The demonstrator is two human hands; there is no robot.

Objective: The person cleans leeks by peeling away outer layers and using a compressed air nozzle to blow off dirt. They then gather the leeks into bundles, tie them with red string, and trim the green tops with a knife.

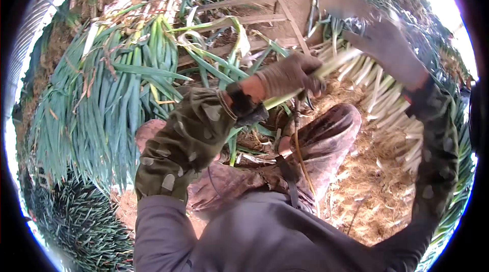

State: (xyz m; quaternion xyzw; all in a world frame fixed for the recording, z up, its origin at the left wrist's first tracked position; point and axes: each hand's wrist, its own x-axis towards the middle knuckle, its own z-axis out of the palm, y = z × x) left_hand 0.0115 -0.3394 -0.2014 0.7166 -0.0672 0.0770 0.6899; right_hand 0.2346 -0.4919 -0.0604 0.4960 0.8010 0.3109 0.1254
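My left hand (293, 75), in a brown glove, is closed around a long green onion (333, 63). The onion's pale stalk sticks out to the right, blurred, and its green part runs back under my wrist. Just below this hand hangs a thin brown hose (300, 157), trailing down past my knee. My right hand (384, 47), also gloved and slightly smeared, is raised at the upper right above a row of green onions with white stalks (379, 86). Its thumb stretches left, apart from the other fingers, close to the pale end of the held onion.
A big heap of green onions (102, 98) covers the left side, leaves toward me. A wooden frame (293, 22) lies on the soil ahead. Loose peeled leaves (224, 55) hang over it. Dry straw-like roots (367, 195) cover the ground right of my bent knee (336, 129).
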